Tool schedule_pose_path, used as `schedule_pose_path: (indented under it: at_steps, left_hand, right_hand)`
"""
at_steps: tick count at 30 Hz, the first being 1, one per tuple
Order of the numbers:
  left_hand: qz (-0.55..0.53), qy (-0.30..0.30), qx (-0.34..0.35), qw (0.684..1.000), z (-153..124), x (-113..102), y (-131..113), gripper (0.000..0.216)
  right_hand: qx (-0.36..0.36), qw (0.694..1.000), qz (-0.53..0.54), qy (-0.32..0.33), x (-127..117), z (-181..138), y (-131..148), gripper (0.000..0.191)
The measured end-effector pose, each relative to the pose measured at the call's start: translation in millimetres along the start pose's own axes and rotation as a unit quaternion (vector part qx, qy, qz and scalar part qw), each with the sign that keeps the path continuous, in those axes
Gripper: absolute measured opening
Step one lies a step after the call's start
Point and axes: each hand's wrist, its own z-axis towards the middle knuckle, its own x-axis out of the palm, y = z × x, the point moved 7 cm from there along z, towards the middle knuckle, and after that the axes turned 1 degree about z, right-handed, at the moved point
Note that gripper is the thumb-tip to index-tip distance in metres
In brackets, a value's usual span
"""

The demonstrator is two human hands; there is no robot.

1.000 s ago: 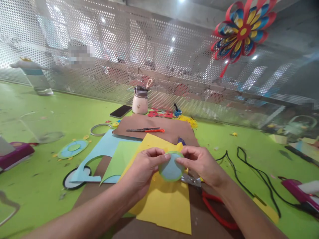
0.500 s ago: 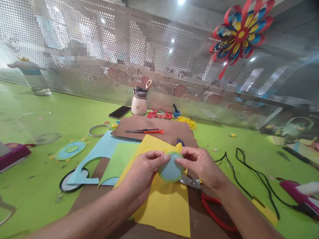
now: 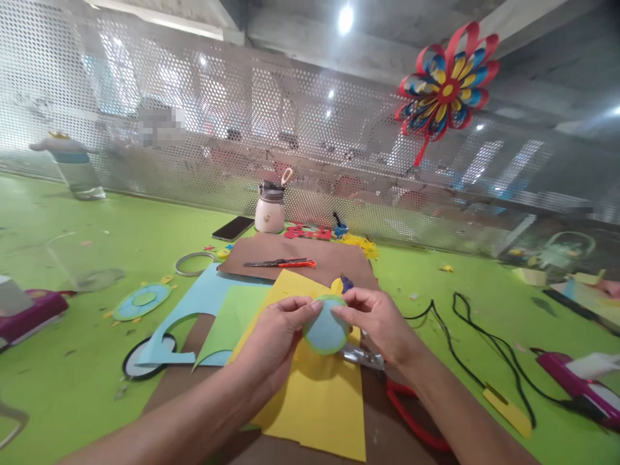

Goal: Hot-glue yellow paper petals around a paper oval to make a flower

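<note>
From my remote place, I see the left hand [image 3: 276,329] pinching a blue-and-green paper disc [image 3: 325,329] near its eleven o'clock edge; the right hand [image 3: 380,323] pinches it near one o'clock. The disc is above the yellow sheet [image 3: 324,407]. From it, red-handled scissors [image 3: 364,357] lie towards four o'clock.

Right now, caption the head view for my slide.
Left hand and right hand hold a blue paper disc edged in green above a yellow paper sheet, red-handled scissors lying nearby.
</note>
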Motion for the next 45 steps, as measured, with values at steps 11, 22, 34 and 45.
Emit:
schedule_pose_path:
  at_steps: [11,22,34,45]
  left_hand:
    - [-0.011,-0.001,0.014,1.0,-1,0,-3,0.017]
    - [-0.031,0.0,0.008,0.999,-4,2,1,0.015]
    - [0.0,-0.005,0.038,0.999,-1,-4,-12,0.011]
    - [0.103,0.005,0.033,0.994,0,-1,-5,0.024]
  right_hand:
    - [-0.021,1.0,0.006,-0.01,0,1,0,0.025]
    - [-0.018,0.999,0.026,-0.019,0,-1,-3,0.025]
    - [0.0,1.0,-0.004,0.013,-2,-1,-3,0.027]
    - [0.003,1.0,-0.02,0.017,0,-1,2,0.025]
